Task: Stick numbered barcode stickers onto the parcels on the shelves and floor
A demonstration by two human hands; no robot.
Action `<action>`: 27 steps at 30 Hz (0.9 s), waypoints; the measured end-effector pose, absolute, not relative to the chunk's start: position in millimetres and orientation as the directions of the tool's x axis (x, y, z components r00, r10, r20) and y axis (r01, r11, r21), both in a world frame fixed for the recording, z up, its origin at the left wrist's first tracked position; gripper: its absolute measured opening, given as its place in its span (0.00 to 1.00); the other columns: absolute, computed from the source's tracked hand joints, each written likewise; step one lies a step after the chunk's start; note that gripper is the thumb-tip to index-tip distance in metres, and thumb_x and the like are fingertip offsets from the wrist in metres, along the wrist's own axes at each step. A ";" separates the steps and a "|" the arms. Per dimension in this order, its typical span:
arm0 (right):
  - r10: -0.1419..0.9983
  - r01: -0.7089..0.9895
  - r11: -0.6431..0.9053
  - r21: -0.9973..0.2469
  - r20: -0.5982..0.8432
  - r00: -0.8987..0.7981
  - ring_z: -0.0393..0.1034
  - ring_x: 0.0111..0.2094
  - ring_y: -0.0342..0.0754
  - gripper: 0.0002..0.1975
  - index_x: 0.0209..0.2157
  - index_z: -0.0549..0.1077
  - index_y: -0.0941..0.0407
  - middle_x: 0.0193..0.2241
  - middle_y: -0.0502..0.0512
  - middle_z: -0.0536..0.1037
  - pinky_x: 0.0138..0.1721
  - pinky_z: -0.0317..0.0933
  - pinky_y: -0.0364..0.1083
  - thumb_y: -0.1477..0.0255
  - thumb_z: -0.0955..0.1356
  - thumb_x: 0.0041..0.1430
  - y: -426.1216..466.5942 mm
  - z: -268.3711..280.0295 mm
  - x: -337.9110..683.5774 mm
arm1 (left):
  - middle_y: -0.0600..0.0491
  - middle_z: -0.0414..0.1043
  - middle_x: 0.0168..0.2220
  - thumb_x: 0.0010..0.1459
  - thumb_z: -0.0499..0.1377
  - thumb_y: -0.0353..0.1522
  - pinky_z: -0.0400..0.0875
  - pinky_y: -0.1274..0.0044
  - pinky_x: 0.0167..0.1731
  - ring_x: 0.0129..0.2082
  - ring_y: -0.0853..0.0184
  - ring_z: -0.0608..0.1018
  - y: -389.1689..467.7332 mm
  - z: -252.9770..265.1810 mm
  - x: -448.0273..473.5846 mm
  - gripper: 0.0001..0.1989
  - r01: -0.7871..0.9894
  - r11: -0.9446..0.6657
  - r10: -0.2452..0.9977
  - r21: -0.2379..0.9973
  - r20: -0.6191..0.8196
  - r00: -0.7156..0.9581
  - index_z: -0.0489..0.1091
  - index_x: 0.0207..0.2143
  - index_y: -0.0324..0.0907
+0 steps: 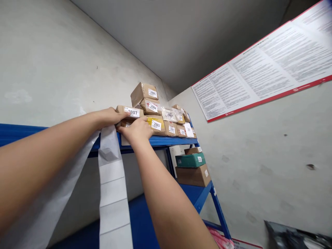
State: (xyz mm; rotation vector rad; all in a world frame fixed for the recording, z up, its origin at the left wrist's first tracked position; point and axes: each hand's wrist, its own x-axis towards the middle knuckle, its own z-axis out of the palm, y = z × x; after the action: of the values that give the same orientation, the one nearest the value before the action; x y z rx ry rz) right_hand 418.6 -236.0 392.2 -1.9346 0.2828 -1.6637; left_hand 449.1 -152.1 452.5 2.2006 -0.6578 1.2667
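Observation:
My left hand (110,117) reaches up to a small cardboard box labelled 2007 (139,112), its fingertip on the left part of the label. A long strip of white labels (114,193) hangs from under this hand, which seems to pinch its upper end. My right hand (138,131) lies spread against the front of a cardboard box (126,123) just below, thumb to the left and fingers to the right. It covers most of that lower box. Beside the right fingers sits a yellow-taped box labelled 2003 (156,125).
Several labelled boxes, among them box 2005 (145,93) and box 2004 (150,106), are stacked along the blue upper shelf (168,141). Lower down stand a green box (190,160) and a brown box (193,175). A red-edged notice board (259,65) hangs on the right wall.

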 end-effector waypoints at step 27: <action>-0.479 0.312 -0.853 -0.419 0.865 -0.147 0.58 0.50 0.65 0.35 0.45 0.62 0.61 0.46 0.68 0.66 0.50 0.57 0.57 0.49 0.68 0.43 -251.7 361.8 452.4 | 0.30 0.61 0.55 0.46 0.48 0.58 0.66 0.62 0.43 0.52 0.41 0.67 -168.6 437.8 425.4 0.47 -0.498 -0.833 -0.095 0.242 0.824 0.559 0.51 0.57 0.31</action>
State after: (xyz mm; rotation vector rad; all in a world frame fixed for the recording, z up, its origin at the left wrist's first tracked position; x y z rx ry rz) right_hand 452.4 -251.7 361.8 -1.6182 0.1893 -2.0404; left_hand 425.4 -168.6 437.8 2.3431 -0.4789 1.1989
